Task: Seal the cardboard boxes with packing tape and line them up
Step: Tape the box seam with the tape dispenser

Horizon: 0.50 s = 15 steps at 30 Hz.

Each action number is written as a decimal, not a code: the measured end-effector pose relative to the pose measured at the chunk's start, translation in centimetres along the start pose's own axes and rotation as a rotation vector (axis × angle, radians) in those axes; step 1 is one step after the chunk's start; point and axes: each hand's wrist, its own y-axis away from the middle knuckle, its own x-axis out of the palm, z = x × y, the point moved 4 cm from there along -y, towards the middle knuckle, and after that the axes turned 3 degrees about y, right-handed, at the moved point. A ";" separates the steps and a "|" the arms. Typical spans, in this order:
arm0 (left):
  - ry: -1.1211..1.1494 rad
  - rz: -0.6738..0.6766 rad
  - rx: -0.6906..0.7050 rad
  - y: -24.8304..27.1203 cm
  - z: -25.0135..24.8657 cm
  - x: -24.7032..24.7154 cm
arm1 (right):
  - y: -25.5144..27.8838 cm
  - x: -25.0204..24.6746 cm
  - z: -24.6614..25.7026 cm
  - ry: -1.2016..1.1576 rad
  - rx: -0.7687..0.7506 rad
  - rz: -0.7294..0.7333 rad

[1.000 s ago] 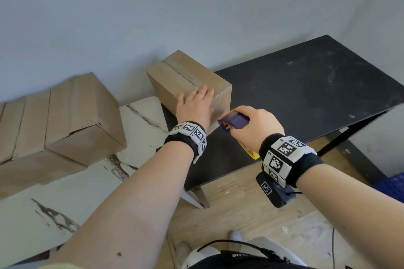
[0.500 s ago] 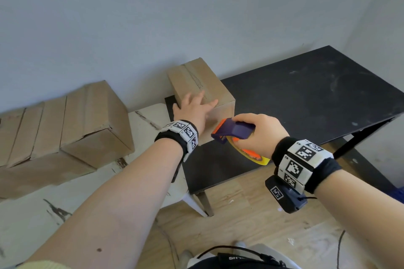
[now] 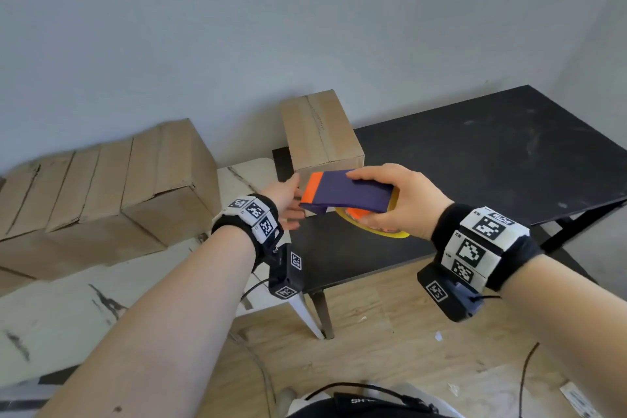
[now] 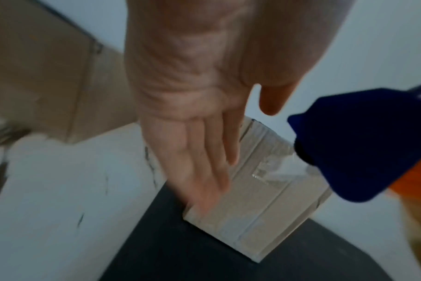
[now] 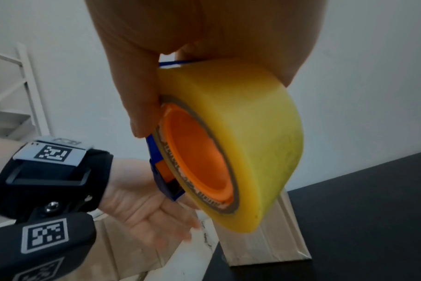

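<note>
Cardboard box (image 3: 322, 136) stands taped at frame centre on the desk (image 3: 492, 159). Right hand (image 3: 395, 204) grips the dispenser (image 3: 346, 193); left hand (image 3: 288, 200), fingers straight, reaches beside it. Next, probably: fetch an unsealed box.

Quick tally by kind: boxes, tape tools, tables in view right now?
Brown cardboard boxes: 2, small one on the black table, large one on the white table.
Blue-and-orange tape dispenser with yellow roll: 1.
Tables: 2, black table, white marbled table.
Total: 5.

arms: bare | wrists: black straps (image 3: 488, 241), white square-code tags | undersides: black camera boxes (image 3: 286, 276), thin cables
</note>
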 end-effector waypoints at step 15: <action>0.456 0.117 -0.007 4.2 -1.0 -1.7 | -0.8 -2.0 1.4 -0.112 -0.069 0.065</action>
